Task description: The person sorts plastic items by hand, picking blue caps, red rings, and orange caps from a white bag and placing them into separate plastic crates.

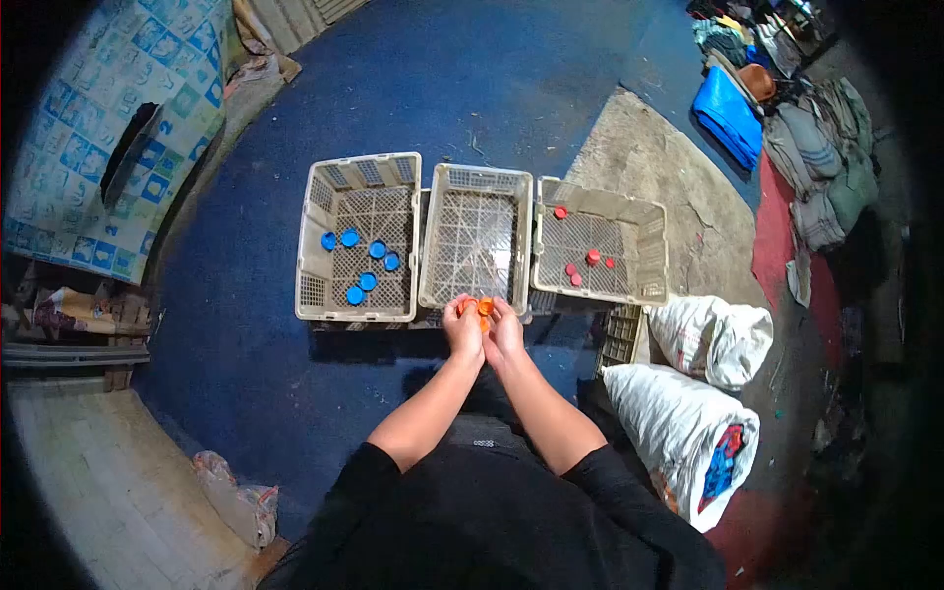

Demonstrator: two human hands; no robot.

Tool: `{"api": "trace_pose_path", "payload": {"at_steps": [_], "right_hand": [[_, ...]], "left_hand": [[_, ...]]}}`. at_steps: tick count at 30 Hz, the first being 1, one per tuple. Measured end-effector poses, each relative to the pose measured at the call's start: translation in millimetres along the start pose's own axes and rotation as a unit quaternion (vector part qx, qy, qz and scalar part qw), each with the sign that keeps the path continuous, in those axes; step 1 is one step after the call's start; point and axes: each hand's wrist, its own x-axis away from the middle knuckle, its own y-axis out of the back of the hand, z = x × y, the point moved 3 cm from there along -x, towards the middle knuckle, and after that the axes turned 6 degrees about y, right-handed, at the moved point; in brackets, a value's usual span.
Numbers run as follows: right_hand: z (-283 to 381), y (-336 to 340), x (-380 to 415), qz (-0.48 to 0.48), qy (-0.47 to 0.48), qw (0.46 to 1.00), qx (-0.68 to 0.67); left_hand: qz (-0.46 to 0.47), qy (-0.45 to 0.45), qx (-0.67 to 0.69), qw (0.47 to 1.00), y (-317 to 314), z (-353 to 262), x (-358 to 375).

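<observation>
- The left hand [462, 329] and right hand [507, 334] meet in a cup, fingers half curled around several orange caps [486, 307]. Heaped loosely like that, a cap could roll over the fingertips if the palms parted unevenly.
- The cup sits at the near edge of the middle crate [477, 221], which stretches away at twelve o'clock. A cap released too early could clip the rim and drop at six o'clock, onto the person's side.
- At ten o'clock is the left crate [358, 317] with blue caps [378, 250]; at two o'clock, the right crate [651, 246] with red caps [593, 257]. A careless toss sideways could mix colours, since the crates stand close beside each other.
- The orange and red are near in hue, so a stray might be overlooked in the right crate.
- The fingers hide part of the handful; I can't tell how many caps are held, so a lost one could go unnoticed.
- At four o'clock, a white sack [669, 418] lies open-mouthed; a bump there could spill its blue and red contents [723, 464].
</observation>
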Motion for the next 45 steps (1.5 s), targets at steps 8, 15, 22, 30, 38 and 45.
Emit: {"api": "trace_pose_path", "payload": {"at_steps": [8,15,22,30,38,45], "right_hand": [[19.9,-34.3,-73.9,-0.078,-0.070,0.985,0.139],[68.6,7.8,-76.0,-0.027,-0.098,0.972,0.214],[140.9,109.8,41.4,-0.087,-0.010,0.985,0.148],[101.8,219.8,212.4,-0.265,0.137,0.955,0.010],[131.6,324.5,358.1,-0.415,0.344,0.841,-0.047],[244.0,450.2,445.5,-0.554,0.518,0.612,0.225]], "left_hand": [[0.045,0.105,0.036,0.993,-39.8,-15.0,-69.4],[0.116,0.163,0.023,0.979,35.6,-57.7,-79.5],[0.174,0.219,-0.081,0.957,117.3,-90.4,-39.0],[0.274,0.262,-0.371,0.848,86.2,-41.2,-48.8],[0.428,0.136,-0.502,0.739,-73.8,50.0,30.3],[0.573,-0.064,-0.588,0.567,-145.4,189.8,193.7]]}}
